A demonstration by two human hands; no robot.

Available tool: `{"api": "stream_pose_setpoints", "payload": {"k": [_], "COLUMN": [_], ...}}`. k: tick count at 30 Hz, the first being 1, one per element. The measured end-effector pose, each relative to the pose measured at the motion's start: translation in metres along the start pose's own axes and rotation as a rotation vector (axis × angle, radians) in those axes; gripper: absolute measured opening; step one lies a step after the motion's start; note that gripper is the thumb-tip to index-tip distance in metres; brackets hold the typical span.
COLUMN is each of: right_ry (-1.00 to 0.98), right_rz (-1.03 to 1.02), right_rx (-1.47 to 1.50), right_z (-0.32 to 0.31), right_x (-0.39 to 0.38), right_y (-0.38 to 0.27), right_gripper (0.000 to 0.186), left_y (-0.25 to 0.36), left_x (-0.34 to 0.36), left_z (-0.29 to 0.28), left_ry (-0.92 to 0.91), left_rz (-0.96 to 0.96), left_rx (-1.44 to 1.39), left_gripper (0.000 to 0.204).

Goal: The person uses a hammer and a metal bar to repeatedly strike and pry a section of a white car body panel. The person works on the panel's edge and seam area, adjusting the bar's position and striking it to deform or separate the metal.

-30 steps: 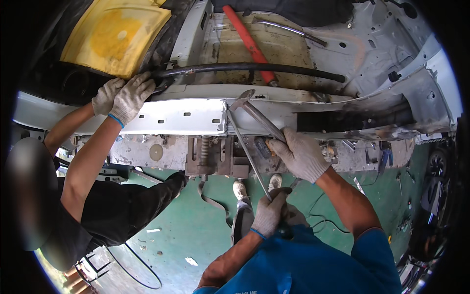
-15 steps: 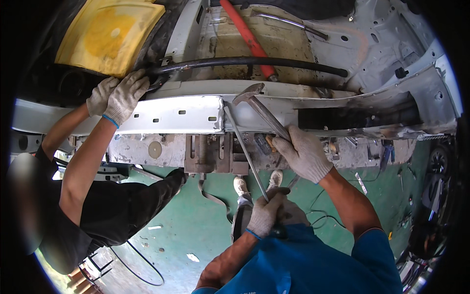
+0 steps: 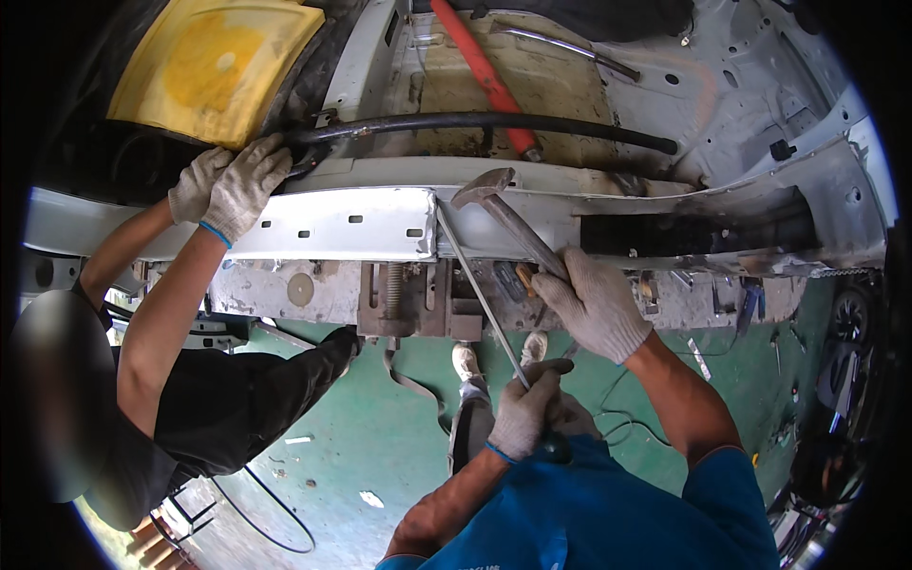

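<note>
Where a white panel (image 3: 380, 245) ends, the tip of a long metal rod (image 3: 483, 298) is placed, its other end clasped in the gloved left hand (image 3: 525, 410); whether contact is made is hard to tell. Just right, a hammer (image 3: 520, 228) is gripped by its handle in the gloved right hand (image 3: 597, 306). Farther left, a co-worker's gloved hands (image 3: 249, 187) are seen.

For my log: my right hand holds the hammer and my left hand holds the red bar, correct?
Not the red bar: the head view shows your left hand holding a thin metal rod. Your right hand does hold the hammer.
</note>
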State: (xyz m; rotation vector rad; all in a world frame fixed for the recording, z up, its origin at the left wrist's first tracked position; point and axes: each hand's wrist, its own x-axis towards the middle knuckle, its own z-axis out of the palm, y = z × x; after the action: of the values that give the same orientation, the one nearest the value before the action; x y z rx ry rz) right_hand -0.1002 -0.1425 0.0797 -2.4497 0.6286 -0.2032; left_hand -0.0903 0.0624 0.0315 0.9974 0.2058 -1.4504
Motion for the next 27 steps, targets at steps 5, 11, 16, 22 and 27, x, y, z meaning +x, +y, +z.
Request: {"api": "stream_pose_setpoints", "payload": {"k": [5, 11, 16, 22, 27], "right_ry": [-0.059, -0.047, -0.331, -0.081, -0.14], "right_rz": [0.002, -0.052, 0.1, -0.101, -0.057], "right_rx": [-0.064, -0.011, -0.302, -0.267, -0.402], "right_z": [-0.004, -0.021, -0.022, -0.026, -0.023], "right_x": [0.009, 0.019, 0.037, 0.032, 0.036], "right_y": [-0.013, -0.041, -0.052, -0.054, -0.054], "right_gripper": [0.042, 0.045, 0.05, 0.049, 0.046], "left_y": [-0.004, -0.006, -0.008, -0.009, -0.007], "left_x": [0.005, 0.008, 0.008, 0.009, 0.01], "left_z": [0.003, 0.001, 0.0, -0.002, -0.002], "left_ry": [0.02, 0.019, 0.013, 0.01, 0.016], "left_rz": [0.007, 0.045, 0.069, 0.056, 0.082], "left_rx": [-0.01, 0.018, 0.038, 0.037, 0.05], "left_gripper": [0.039, 0.039, 0.039, 0.039, 0.038]}}
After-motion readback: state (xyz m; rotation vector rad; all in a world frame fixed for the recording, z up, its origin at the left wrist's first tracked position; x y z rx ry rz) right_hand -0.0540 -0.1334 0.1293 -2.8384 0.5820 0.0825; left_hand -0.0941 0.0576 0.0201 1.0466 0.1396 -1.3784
